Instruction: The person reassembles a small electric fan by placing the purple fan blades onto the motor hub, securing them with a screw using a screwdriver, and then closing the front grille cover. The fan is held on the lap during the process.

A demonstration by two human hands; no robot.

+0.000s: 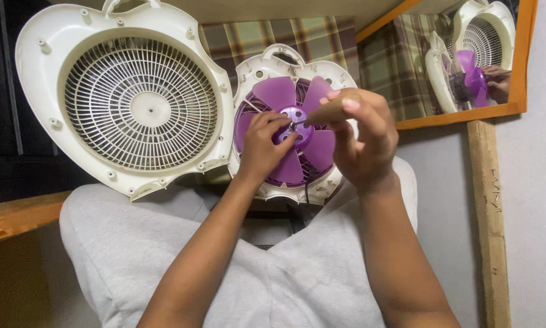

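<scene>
Both hands meet at the purple blades' hub [295, 115]: the left hand [262, 146] pinches it from below, and the right hand [361, 136] grips a screwdriver [329, 110] lying sideways, tip pointing left at it.

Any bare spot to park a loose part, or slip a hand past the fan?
Free: the grey lap between the forearms, and the lap left of the left hand under the detached grille. Crowded: the purple blades, where the left hand and the right hand with its wooden-handled tool meet.
</scene>
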